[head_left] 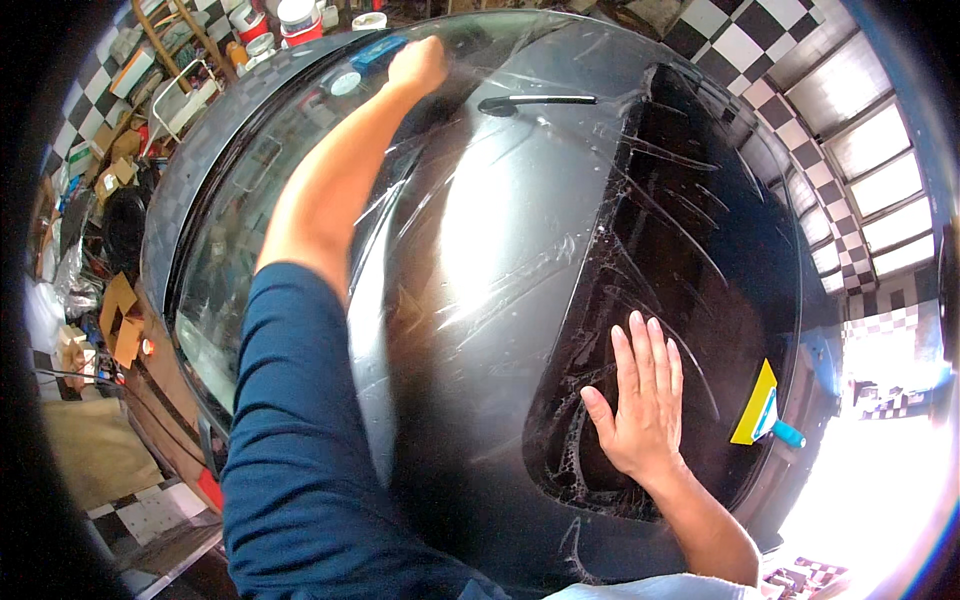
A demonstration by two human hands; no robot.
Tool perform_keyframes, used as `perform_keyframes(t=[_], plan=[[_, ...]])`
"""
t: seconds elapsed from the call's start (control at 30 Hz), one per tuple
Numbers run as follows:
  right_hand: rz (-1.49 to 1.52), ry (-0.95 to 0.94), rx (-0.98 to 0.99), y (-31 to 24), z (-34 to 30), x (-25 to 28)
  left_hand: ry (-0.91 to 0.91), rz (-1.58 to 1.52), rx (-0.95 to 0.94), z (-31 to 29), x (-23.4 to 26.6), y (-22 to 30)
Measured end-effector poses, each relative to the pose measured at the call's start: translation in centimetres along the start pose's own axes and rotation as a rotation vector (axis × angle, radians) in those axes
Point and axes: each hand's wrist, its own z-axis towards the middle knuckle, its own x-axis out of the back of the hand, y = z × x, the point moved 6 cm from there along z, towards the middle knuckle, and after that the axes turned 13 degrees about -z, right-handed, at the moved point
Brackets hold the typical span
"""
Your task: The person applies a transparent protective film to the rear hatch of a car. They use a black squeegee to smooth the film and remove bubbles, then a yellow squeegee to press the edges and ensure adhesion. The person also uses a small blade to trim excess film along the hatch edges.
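One broad curved pane of glass (255, 175) is being seen at the far left, probably stiff and not something to be leaned on. Toward its top end, a blue blocky thing (378, 55) is being met by the left hand (418, 68), curled like a loose fist; whether it's being gripped can't be told from here. Light is being guessed for that one, best taken by its sides.

Moving right, the shiny grey car roof (480, 230) is being crossed by wet-looking streaks, so slippery is being assumed, and no real grip is being offered. The long dark fin (537, 102) near its top looks breakable, so not a handle imo.

Next, the dark roof panel (665, 250) is being partly covered by the right hand (642, 415), palm down and flat, fingers nearly together, thumb out.

Farthest right, the squeegee (766, 412) is being supported near the panel's outer edge, untouched: light, bendy yellow blade, best picked up by the teal handle (788, 434).
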Motion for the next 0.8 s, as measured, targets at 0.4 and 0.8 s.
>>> perform_keyframes(t=[0.4, 0.8], plan=[[-0.001, 0.004, 0.010, 0.1, -0.1, 0.0, -0.690, -0.660, 0.244, -6.1, -1.8, 6.0], [-0.003, 0.000, 0.007, 0.3, 0.0, -0.2, -0.635, -0.470, 0.124, -5.1, -1.5, 7.1]])
